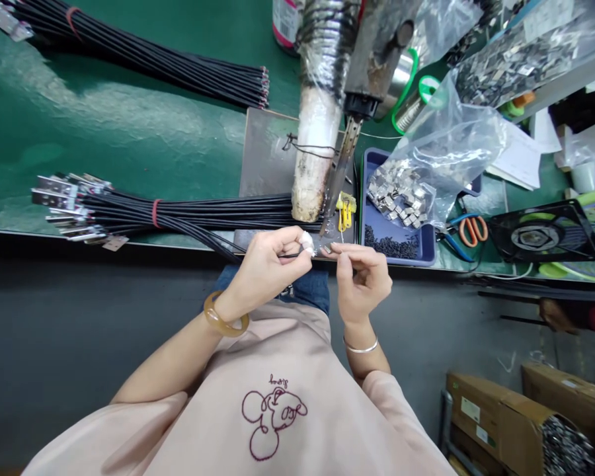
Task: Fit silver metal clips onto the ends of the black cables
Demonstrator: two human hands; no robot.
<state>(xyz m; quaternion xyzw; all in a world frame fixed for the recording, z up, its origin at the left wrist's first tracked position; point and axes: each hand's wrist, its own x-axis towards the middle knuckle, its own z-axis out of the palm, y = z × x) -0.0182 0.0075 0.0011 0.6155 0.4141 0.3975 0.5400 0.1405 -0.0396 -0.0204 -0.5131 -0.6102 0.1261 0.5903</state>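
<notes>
My left hand point(272, 268) pinches a black cable point(291, 255) close to its end, with white covers on the fingertips. Just to the right, my right hand point(364, 274) is closed, thumb against fingers, on a small metal connector piece point(328, 249) facing the cable end. Whether the two touch is too small to tell. Above the hands, a soldering iron point(346, 149) points down beside a white, scorched tube point(317, 129). A banded bundle of black cables point(198, 210) lies to the left, metal plugs at its far end.
A blue tray point(429, 248) at right holds small metal shells point(401, 192) and tiny black pieces point(389, 246). Pliers point(471, 230), a black fan point(540, 231) and solder spools point(411, 109) lie beyond. Another cable bundle point(153, 56) is at back left. Cardboard boxes point(500, 416) stand below right.
</notes>
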